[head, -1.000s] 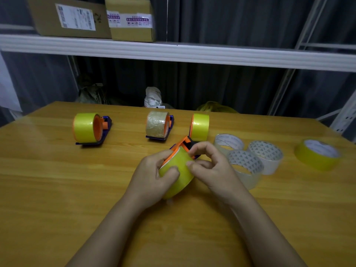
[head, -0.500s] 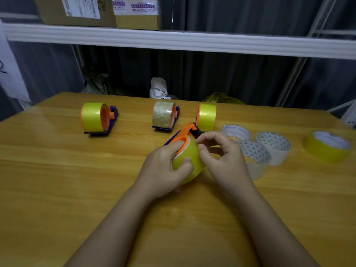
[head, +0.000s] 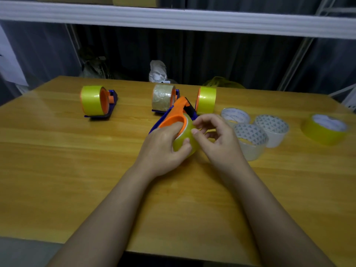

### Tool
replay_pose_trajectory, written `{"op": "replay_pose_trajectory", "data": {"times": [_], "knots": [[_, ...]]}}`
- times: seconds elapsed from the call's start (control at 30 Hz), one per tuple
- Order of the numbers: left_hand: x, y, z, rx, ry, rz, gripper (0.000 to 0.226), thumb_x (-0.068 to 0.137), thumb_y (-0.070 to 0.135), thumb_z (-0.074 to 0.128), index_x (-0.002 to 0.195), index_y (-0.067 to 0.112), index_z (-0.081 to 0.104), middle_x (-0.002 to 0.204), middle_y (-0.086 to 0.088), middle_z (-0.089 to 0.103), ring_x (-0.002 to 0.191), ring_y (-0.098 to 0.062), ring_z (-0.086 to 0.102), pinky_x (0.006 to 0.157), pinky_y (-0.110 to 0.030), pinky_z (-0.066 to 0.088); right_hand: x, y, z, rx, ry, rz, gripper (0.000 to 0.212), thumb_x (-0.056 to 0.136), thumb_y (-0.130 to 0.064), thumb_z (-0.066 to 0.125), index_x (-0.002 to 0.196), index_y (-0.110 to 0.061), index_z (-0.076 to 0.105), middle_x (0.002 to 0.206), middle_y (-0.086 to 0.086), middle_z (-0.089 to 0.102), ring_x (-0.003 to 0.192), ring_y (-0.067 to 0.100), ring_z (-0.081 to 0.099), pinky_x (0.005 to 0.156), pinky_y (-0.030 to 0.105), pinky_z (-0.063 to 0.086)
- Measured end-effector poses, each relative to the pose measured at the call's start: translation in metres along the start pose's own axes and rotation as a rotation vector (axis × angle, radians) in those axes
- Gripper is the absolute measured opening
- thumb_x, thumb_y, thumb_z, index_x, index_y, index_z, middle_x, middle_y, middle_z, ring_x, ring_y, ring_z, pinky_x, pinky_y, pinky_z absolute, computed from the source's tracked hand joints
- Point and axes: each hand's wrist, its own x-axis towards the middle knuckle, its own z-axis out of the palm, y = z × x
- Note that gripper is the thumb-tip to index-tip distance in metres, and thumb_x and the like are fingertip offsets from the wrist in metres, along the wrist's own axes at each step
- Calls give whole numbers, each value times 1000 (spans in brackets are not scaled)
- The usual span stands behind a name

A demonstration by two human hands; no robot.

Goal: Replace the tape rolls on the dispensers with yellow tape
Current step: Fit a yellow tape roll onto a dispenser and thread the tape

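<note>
left hand (head: 163, 145) grips the yellow tape roll (head: 185, 139) in the orange-and-blue plastic dispenser (head: 173, 116). right hand (head: 213, 139) fingers pinch at its surface, likely hunting the tape end. next comes threading it.

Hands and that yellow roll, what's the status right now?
Left hand grips yellow roll on the dispenser. Right hand picks at the roll's face. Clear rolls close by right, not blocking.

Just one head cam, close up, looking forward and down toward 12 o'clock over the yellowish wooden table (head: 57, 170).
</note>
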Motion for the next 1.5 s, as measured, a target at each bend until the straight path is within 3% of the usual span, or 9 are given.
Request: {"op": "replay_pose_trajectory", "data": {"times": [0.17,0.33,0.53,0.7,1.0,1.07,1.2,1.37,1.5], "knots": [[0,3,-1,-43,-22,21,33,83,36,44,83,6,59,64,-5,53,57,-22,50,53,-39,38,1,1,0,13,-68,93,25,81,-27,58,105,-27,55,110,0,54,86,5,49,72,14,42],[-1,1,-2,3,-15,13,35,83,37,42,81,6,59,65,-4,55,59,-20,50,62,-36,40,-2,-1,-2,33,-92,65,24,80,-26,60,98,-37,49,106,3,52,85,9,48,73,17,42],[-1,0,-2,-49,-13,-3,34,86,36,44,85,5,59,63,-5,52,55,-18,48,53,-30,36,-3,-2,-1,68,-39,20,16,86,-10,67,97,-18,59,100,5,57,83,16,54,73,17,46],[-1,-1,0,-31,-21,10,35,86,36,43,86,5,59,64,-6,55,56,-21,51,56,-36,41,-2,0,0,50,-69,91,25,81,-28,61,106,-27,55,110,2,53,87,7,49,74,16,43],[-1,-1,-1,-86,5,5,35,87,38,44,88,7,61,64,-4,55,53,-16,49,51,-27,36,-2,-3,0,37,-21,5,16,85,-12,67,96,-21,60,98,3,57,79,9,51,70,17,45],[-1,-1,-1,-101,6,4,35,87,38,44,88,7,61,65,-5,56,53,-18,50,51,-30,39,-3,-2,0,40,-27,32,17,85,-16,67,99,-22,59,101,3,55,81,6,50,71,17,45],[-2,-1,-1,-85,3,10,35,86,38,44,86,7,61,66,-4,57,55,-16,51,57,-24,38,-2,-1,-1,56,-51,95,22,82,-30,61,103,-26,57,106,3,54,82,1,48,71,12,42],[-2,-2,-1,-100,12,16,31,86,36,45,81,9,59,62,-1,54,53,-17,51,55,-30,37,-2,0,-1,57,-45,76,19,83,-30,59,101,-27,56,104,2,54,81,1,47,72,13,41],[-2,-2,2,-173,47,-40,37,86,40,44,87,5,59,67,-9,56,57,-26,52,52,-49,42,-2,1,0,1,-30,14,13,87,-24,61,100,-24,59,100,-1,54,80,7,49,71,14,42]]}}
